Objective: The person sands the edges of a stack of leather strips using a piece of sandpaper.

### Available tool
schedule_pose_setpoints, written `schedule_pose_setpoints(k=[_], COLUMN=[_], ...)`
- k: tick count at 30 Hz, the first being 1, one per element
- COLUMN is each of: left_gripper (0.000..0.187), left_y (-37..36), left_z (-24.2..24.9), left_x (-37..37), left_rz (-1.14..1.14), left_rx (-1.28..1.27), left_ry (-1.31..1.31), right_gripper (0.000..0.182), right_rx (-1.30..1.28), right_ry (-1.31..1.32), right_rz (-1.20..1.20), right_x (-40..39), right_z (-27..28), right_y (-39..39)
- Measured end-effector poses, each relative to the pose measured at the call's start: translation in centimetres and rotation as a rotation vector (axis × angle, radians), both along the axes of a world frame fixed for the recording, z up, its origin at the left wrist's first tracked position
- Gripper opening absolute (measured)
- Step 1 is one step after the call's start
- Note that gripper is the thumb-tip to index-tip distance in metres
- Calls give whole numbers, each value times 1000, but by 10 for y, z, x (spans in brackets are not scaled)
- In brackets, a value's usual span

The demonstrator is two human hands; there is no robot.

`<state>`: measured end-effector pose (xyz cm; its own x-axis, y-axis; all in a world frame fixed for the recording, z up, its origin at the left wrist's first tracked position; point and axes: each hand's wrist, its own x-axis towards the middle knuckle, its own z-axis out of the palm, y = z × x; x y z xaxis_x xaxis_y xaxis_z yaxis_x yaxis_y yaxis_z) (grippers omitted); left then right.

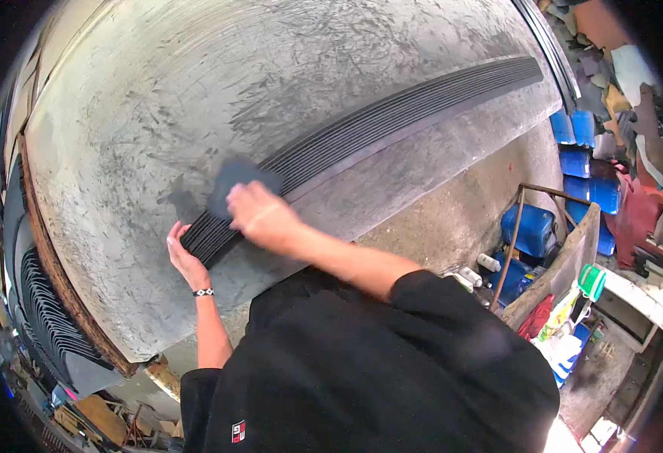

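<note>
A long row of thin black strips (pixel 399 121) lies side by side across the grey, smeared tabletop (pixel 120 136), running from lower left to upper right. At its near-left end my left hand (pixel 186 255) grips the strips' ends, with a dark beaded bracelet on the wrist. My right hand (pixel 262 217) is closed on a flat, dark grey pad (pixel 242 180) over the strips, a short way from my left hand. Motion blurs the pad and the right fingers, so the pad's material cannot be made out.
Beyond the table's left edge hang many dark strips (pixel 52 317). Blue plastic containers (pixel 529 229) stand at the right beside a metal-framed panel (pixel 561 260). Scraps of sheet material (pixel 637 196) lie farther right. More long dark strips (pixel 550 53) rest along the table's far right edge.
</note>
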<state>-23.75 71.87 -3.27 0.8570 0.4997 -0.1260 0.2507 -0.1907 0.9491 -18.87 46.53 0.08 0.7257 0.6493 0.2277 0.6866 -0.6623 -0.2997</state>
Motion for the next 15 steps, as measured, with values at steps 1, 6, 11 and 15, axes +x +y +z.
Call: schedule_pose_setpoints(k=[1,6,11,15], left_gripper=[64,57,54,46], left_y=[-4,-19,-14,-17], left_z=[-3,-3,-11,2], left_x=[-1,6,7,9], left_rz=[7,50,52,-5], left_rx=[86,265,269,379], left_ry=[-8,-26,-36,22], right_gripper=[42,15,38,48], right_rx=[23,-191,110,64], right_ry=[-60,-382,-185,-111], right_rz=[-132,-763,-365,-110], right_x=[16,141,36,1], right_z=[-7,-21,-6,-4], right_y=[-45,-320,-77,-58])
